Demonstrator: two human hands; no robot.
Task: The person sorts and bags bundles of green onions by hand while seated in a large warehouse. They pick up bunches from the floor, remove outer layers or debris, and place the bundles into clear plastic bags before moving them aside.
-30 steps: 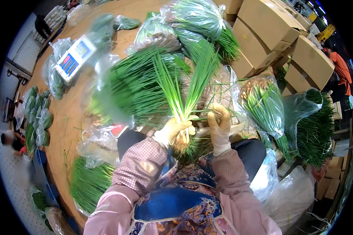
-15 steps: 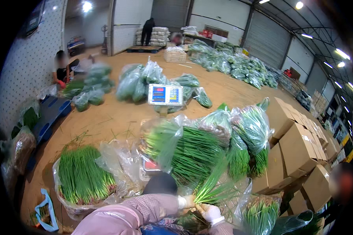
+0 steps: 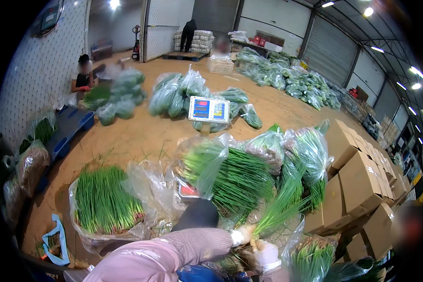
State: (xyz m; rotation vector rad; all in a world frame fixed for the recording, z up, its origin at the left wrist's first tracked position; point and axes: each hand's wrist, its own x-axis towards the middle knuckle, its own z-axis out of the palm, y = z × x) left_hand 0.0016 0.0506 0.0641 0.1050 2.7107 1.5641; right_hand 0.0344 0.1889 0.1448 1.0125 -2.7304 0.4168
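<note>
My gloved left hand (image 3: 243, 235) is closed round the root end of a loose bunch of long green onions (image 3: 279, 204), whose leaves fan up to the right. My gloved right hand (image 3: 263, 253) is just below it, fingers curled at that root end; fine detail there is unclear. A bagged sheaf of green onions (image 3: 239, 183) lies beyond my hands on a scale whose raised display (image 3: 208, 108) faces me. To my left sits an open bag of upright greens (image 3: 105, 199); to my right, another bag of rooted onions (image 3: 315, 258).
Cardboard boxes (image 3: 362, 181) are stacked at the right, beside a blurred person (image 3: 409, 223). Bagged greens (image 3: 171, 94) lie on the floor ahead. A seated worker (image 3: 83, 77) is at back left near a blue pallet (image 3: 82, 124); another person (image 3: 189, 33) stands by white sacks.
My view has tipped up from my lap to the wider room since a second ago. Both hands still hold at the bunch's root end, now angled toward the right.
</note>
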